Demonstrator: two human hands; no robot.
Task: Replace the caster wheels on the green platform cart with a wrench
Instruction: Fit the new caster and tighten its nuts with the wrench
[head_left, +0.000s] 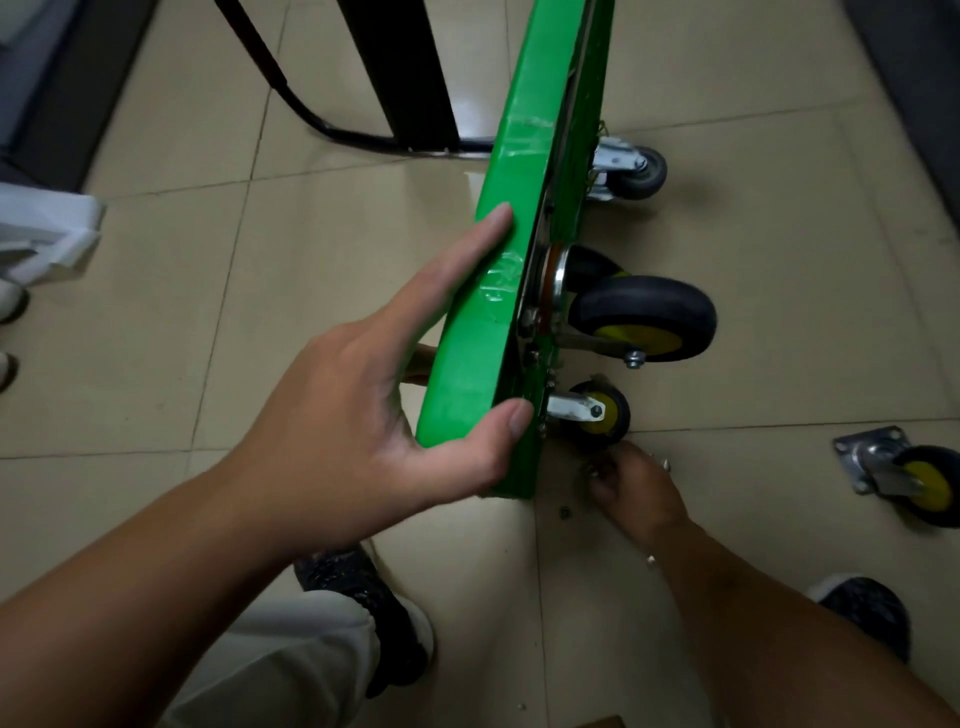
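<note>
Green platform cart (519, 156): tipped on edge on the tile floor (311, 260). Your left hand (363, 415): grip clamped over its near corner, thumb wrapped round. Your right hand (636, 488): low beside the small yellow caster (597, 415); grip state cannot be told. Loose caster (904, 478): floor, far right.

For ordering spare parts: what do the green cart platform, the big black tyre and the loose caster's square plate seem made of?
Green cart platform: glossy green film or tape, seen from wrinkles and seams; the core is hidden. Big black tyre: probably matte rubber, on a yellow hub, likely plastic. Loose caster's square plate: probably zinc-plated steel, silvery with a dull shine.
</note>
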